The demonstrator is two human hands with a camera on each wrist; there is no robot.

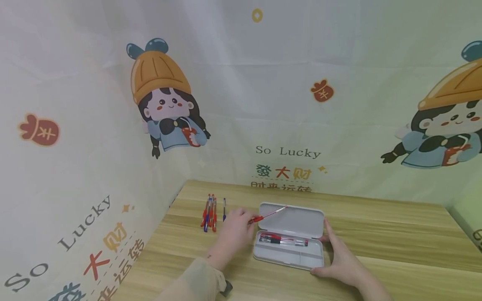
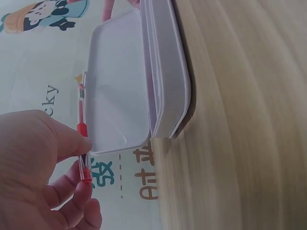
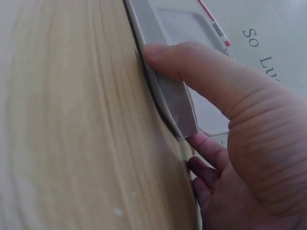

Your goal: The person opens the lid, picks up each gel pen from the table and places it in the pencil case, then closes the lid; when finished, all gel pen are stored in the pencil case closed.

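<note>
My left hand [image 1: 237, 228] pinches a red gel pen [image 1: 269, 214] with a clear barrel, held slanting in front of the raised lid of a pale grey pencil case [image 1: 276, 254]. In the left wrist view thumb and fingers grip that pen [image 2: 82, 129] near its red end. The case lies open, lid tipped back. Several pens [image 1: 282, 239], with red and black parts, lie in its rear compartment. At the case's right end my right hand [image 1: 340, 259] holds it, the thumb on the front corner and fingers behind, as the right wrist view of the hand [image 3: 249, 110] confirms.
Left of the case lies a bunch of several red and blue pens [image 1: 209, 213]. A single blue pen [image 1: 224, 209] lies apart, partly hidden by my left hand. The wood-grain table [image 1: 395, 234] meets a printed cloth backdrop [image 1: 233, 92] behind and at the left.
</note>
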